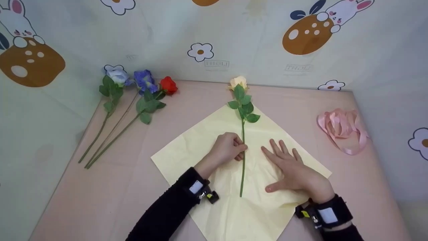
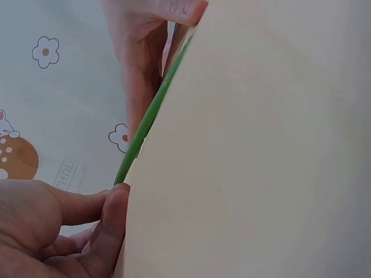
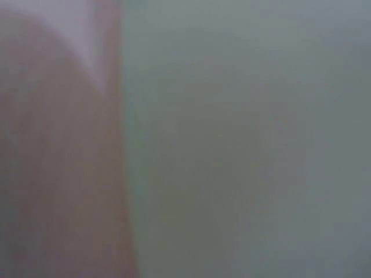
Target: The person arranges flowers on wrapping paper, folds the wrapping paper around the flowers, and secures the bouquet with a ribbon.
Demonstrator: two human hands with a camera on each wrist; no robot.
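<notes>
A cream rose [image 1: 238, 82] with green leaves lies lengthwise over a pale yellow sheet of wrapping paper [image 1: 190, 144], its bloom past the paper's far corner. My left hand [image 1: 227, 147] pinches the green stem [image 1: 243, 167] about midway between thumb and fingers. In the left wrist view the same stem [image 2: 153, 110] runs up from the left thumb and fingertips [image 2: 116, 208]. To the right of the stem my right hand [image 1: 291, 167] lies with fingers spread over the paper, apart from the rose. The right wrist view is a close blur of skin and paper.
At the left of the pink tabletop [image 1: 133, 194] lie a pale blue flower [image 1: 117, 76], a purple-blue flower [image 1: 145, 81] and a red rose [image 1: 169, 85]. A loosely coiled pink ribbon [image 1: 341, 125] sits at the right. Printed cloth [image 1: 167, 30] stands behind the table.
</notes>
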